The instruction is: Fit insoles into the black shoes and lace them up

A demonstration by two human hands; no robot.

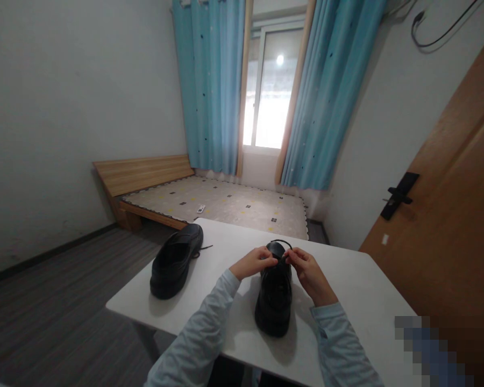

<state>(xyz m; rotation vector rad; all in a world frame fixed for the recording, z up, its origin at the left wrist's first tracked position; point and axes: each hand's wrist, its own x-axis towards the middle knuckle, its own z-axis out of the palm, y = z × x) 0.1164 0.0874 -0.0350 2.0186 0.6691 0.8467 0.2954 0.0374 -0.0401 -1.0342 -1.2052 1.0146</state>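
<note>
A black shoe [273, 301] stands on the white table [234, 317] in front of me, heel toward me and toe pointing away. My left hand [255, 262] is closed at the left side of its lacing, fingers pinched by the tongue; what they pinch is too small to make out. On the other side, my right hand [306, 271] pinches a black shoelace [284, 242], which arcs above the toe. The second black shoe [171, 269] rests to the left, apart from both hands, with a lace end sticking out at its right side.
Beyond the table is a low bed with a patterned mattress [234, 201] and a small white remote [201, 208] on it. Blue curtains [213, 86] hang beside the window. A brown wooden door [439, 188] with a black handle stands at right. A blurred patch covers the lower right corner.
</note>
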